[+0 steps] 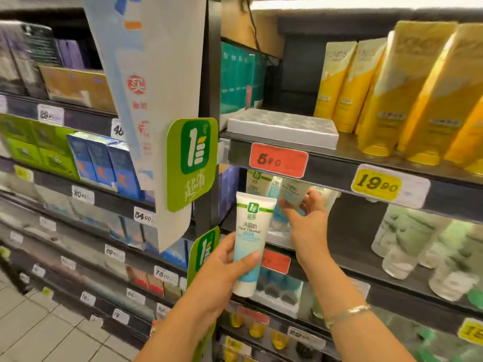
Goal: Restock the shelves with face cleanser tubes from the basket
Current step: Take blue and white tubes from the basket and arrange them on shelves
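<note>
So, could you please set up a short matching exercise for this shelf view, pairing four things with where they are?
Things:
1. left hand
2. right hand
3. red price tag
4. yellow tubes

Places:
A. on the top shelf, at the right
B. on the shelf edge above the two hands
C. gripping a face cleanser tube in front of the shelves
D. holding a second tube at the shelf under the red tag

Pairs: 1-C, 2-D, 3-B, 4-A

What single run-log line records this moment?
stage: shelving | left hand: holds face cleanser tube upright | right hand: pinches second tube at shelf | basket: unseen
</note>
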Action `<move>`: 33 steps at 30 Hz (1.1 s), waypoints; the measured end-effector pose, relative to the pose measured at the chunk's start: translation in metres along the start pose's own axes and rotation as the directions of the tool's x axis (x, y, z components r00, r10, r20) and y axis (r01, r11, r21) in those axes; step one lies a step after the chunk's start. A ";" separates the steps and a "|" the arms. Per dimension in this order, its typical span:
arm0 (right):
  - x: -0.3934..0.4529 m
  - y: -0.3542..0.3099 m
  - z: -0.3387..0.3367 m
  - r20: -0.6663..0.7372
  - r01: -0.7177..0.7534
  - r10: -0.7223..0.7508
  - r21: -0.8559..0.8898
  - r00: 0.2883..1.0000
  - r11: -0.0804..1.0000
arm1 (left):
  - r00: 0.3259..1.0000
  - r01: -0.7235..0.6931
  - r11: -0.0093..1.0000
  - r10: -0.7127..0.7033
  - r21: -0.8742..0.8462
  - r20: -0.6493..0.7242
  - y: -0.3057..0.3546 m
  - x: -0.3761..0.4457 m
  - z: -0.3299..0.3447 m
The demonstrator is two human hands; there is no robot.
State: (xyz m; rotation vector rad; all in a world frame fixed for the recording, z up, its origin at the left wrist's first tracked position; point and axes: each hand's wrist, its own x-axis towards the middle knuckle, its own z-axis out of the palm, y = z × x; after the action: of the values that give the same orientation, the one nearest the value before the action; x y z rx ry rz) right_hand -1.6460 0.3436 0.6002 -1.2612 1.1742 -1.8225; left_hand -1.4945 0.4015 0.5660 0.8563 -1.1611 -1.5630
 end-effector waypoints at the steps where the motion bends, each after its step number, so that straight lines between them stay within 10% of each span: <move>1: 0.001 0.002 0.003 0.000 0.007 -0.007 -0.022 1.000 1.000 | 1.000 -0.002 1.000 0.002 -0.003 0.014 0.001 0.003 -0.002; 19: -0.004 0.019 0.027 -0.070 -0.003 -0.044 -0.557 0.997 0.831 | 0.993 -0.014 0.999 0.019 -0.043 0.118 0.000 0.018 -0.016; 26: -0.020 -0.006 0.002 -0.051 -0.012 -0.007 -0.356 0.999 0.934 | 0.990 -0.008 1.000 0.008 -0.004 0.143 -0.002 0.026 -0.007; 33: -0.027 -0.029 -0.041 0.284 -0.120 0.157 -0.142 0.946 0.983 | 0.982 -0.032 0.995 0.013 0.098 0.186 -0.002 0.046 0.031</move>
State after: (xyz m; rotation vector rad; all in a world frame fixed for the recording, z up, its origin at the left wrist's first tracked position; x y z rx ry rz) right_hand -1.6747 0.3915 0.6101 -1.4248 1.1876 -1.4205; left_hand -1.5360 0.3661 0.5735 0.7720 -1.3881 -1.6027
